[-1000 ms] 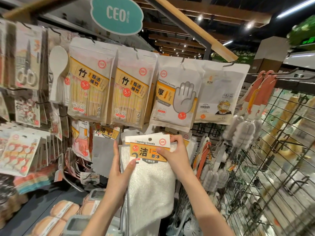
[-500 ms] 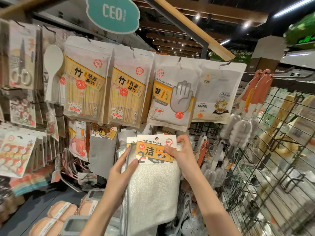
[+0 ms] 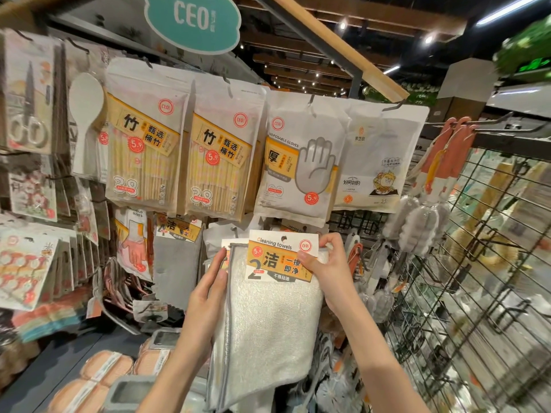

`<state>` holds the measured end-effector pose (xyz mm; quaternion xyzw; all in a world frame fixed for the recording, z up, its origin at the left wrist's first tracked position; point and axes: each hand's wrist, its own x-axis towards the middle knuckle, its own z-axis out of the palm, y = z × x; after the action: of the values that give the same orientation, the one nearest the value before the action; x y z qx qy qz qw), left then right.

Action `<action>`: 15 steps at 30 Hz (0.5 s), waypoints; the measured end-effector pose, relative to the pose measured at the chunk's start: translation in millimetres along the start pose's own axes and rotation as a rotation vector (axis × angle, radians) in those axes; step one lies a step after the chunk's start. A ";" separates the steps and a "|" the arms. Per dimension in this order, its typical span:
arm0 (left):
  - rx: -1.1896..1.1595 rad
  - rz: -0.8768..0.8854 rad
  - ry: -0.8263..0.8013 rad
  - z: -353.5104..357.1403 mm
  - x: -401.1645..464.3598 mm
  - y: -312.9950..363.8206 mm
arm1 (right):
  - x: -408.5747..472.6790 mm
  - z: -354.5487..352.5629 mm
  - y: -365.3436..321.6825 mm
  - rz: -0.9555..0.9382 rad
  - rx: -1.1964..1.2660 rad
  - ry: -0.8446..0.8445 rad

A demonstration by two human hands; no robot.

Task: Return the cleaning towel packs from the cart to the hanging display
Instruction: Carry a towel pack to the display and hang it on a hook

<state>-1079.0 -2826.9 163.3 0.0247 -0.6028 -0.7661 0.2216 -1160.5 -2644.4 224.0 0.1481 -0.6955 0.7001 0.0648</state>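
Two hands share one cleaning towel pack (image 3: 269,317) in the head view, low and centre in the frame. Our right hand (image 3: 325,269) pinches the right edge of the card header (image 3: 281,257), thumb on the printed face and fingers curled behind. Our left hand (image 3: 208,293) lies nearly flat along the left side of the white cloth, fingers straight, steadying rather than gripping.

Against the half-second-older picture, the pack has risen a little and its header now sits just under the disposable gloves bag (image 3: 298,162). The punched hole at the header's top is in plain sight, so we judge the pack is not yet on its peg. Behind it a second header of the same towels (image 3: 298,228) peeks out, likely the row we are aiming for; the hook itself is hidden by the pack.

We take this as the final line-up: the hole must meet the peg tip before we push back. Left of centre hangs a grey towel pack (image 3: 176,254), and a wire grid rack (image 3: 477,263) fills the right of the frame. No cart shows here.
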 end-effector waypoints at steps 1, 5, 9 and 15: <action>0.011 0.004 -0.002 -1.1 -0.1 -0.7 | 0.9 -2.1 0.1 0.008 0.020 -0.006; 0.055 0.023 0.008 -3.9 -1.9 -1.5 | 5.1 -7.3 2.7 0.020 0.036 -0.008; 0.085 0.081 0.039 -6.4 -0.5 -3.3 | 5.7 -13.6 11.1 -0.001 -0.032 0.102; 0.113 0.123 0.066 -12.9 4.7 -3.7 | 5.4 -28.7 31.1 0.099 -0.050 0.095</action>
<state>-1080.4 -2839.8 157.3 0.0253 -0.6379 -0.7146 0.2861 -1178.2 -2617.3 196.2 0.0784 -0.7156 0.6909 0.0670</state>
